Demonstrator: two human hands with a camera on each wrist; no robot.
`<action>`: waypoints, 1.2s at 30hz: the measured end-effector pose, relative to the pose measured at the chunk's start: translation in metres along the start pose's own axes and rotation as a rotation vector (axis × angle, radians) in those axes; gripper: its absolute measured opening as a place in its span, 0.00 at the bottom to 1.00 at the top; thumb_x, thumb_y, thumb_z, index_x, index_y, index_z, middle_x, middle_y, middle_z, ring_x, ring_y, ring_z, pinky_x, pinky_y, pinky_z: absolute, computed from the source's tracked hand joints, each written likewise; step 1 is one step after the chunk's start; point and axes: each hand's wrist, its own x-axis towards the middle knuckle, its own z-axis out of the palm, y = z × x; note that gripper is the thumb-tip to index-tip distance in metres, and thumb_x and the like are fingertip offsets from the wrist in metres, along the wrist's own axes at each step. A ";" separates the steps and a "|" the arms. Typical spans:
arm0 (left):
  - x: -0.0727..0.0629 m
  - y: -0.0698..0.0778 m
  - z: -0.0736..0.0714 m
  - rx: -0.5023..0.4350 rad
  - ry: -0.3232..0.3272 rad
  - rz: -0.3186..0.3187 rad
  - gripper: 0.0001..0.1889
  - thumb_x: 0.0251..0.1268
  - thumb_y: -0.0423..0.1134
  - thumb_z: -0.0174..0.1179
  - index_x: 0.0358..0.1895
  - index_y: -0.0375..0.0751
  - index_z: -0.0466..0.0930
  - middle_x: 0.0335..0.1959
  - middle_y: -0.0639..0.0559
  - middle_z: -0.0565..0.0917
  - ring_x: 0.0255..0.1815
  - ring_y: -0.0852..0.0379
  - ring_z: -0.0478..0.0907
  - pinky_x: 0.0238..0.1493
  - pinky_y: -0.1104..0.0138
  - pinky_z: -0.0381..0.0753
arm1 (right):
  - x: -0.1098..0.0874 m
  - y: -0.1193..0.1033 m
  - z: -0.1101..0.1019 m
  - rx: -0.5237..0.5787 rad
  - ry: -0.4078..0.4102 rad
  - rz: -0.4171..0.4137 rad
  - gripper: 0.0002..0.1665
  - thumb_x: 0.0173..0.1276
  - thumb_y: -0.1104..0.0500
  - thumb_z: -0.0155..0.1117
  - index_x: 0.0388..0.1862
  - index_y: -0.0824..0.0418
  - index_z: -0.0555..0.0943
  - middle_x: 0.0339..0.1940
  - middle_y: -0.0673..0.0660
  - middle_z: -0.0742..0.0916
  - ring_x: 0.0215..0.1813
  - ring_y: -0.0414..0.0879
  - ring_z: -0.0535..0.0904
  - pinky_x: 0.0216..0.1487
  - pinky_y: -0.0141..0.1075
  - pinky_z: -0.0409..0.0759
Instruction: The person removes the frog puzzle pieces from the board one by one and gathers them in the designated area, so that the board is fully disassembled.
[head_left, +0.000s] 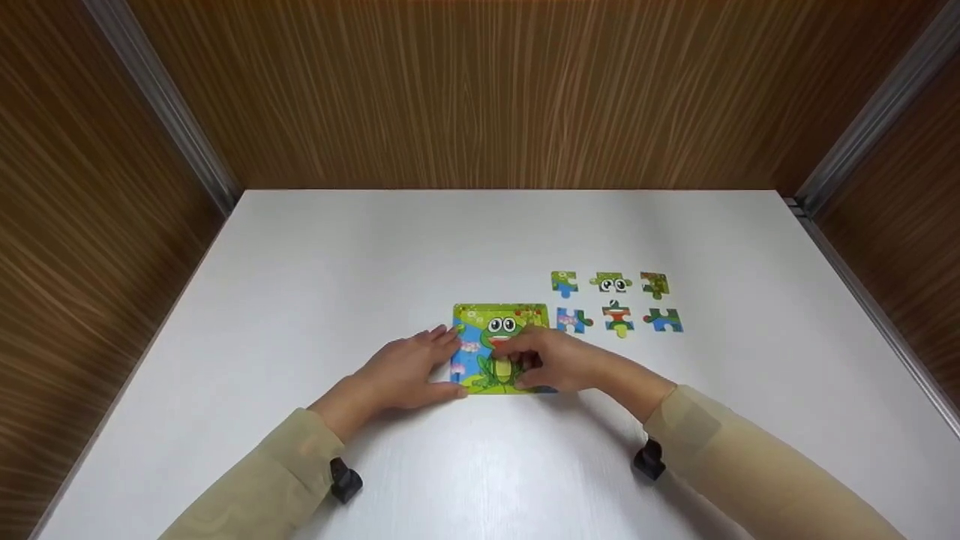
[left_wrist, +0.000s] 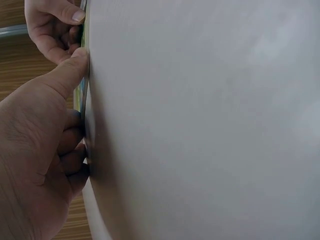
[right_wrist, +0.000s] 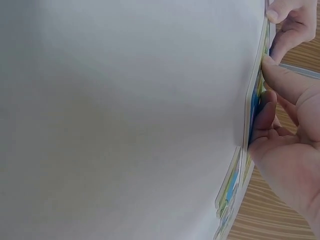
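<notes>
A square frog puzzle board (head_left: 480, 311) lies flat on the white table in the head view. My left hand (head_left: 409, 367) rests at its left side, with the fingers along the left edge and the thumb at the near left corner. Over the right half is my right hand (head_left: 559, 356), fingers bent, index fingertip on the frog and thumb near the bottom. Whether a piece sits between those fingers is hidden. The wrist views show the board edge-on, with the left thumb (left_wrist: 75, 60) at its near edge and the right thumb (right_wrist: 285, 80) touching its surface.
Loose puzzle pieces lie in two rows right of the board, among them a frog-eyes piece (head_left: 611, 283), a frog-mouth piece (head_left: 618, 319) and a blue-green corner piece (head_left: 564, 282). Wood-grained panels (head_left: 480, 97) enclose the table (head_left: 337, 247) at the back and sides.
</notes>
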 end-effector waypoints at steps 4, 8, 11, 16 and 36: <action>0.000 -0.001 0.001 -0.003 0.008 0.009 0.44 0.72 0.63 0.63 0.80 0.36 0.68 0.81 0.41 0.66 0.83 0.40 0.61 0.77 0.45 0.66 | 0.000 -0.001 0.001 -0.013 -0.005 0.027 0.27 0.72 0.64 0.73 0.69 0.53 0.84 0.50 0.51 0.81 0.48 0.46 0.74 0.50 0.38 0.77; 0.000 -0.002 0.002 -0.001 0.012 0.012 0.44 0.72 0.64 0.63 0.80 0.36 0.68 0.81 0.41 0.66 0.83 0.39 0.61 0.78 0.45 0.66 | 0.001 -0.002 0.001 -0.016 -0.010 0.045 0.28 0.72 0.64 0.73 0.71 0.53 0.83 0.51 0.51 0.81 0.48 0.46 0.73 0.51 0.38 0.77; 0.000 -0.002 0.002 -0.002 0.010 0.010 0.44 0.72 0.64 0.63 0.80 0.36 0.68 0.81 0.41 0.66 0.83 0.39 0.61 0.78 0.45 0.65 | 0.001 -0.002 0.001 -0.017 -0.015 0.050 0.29 0.72 0.64 0.73 0.71 0.53 0.83 0.51 0.52 0.81 0.49 0.46 0.74 0.51 0.39 0.77; 0.001 -0.002 0.002 0.005 0.010 0.011 0.44 0.72 0.64 0.63 0.80 0.35 0.68 0.81 0.41 0.66 0.83 0.40 0.60 0.78 0.45 0.65 | 0.002 -0.003 0.001 0.003 -0.020 0.049 0.27 0.72 0.66 0.73 0.69 0.54 0.84 0.51 0.52 0.80 0.49 0.47 0.73 0.51 0.39 0.76; 0.001 -0.002 0.002 -0.012 0.009 0.018 0.44 0.72 0.63 0.63 0.80 0.35 0.68 0.82 0.41 0.66 0.83 0.40 0.60 0.77 0.44 0.65 | 0.004 -0.003 0.001 0.020 -0.033 0.073 0.27 0.71 0.65 0.74 0.68 0.52 0.85 0.48 0.53 0.78 0.47 0.47 0.72 0.48 0.39 0.74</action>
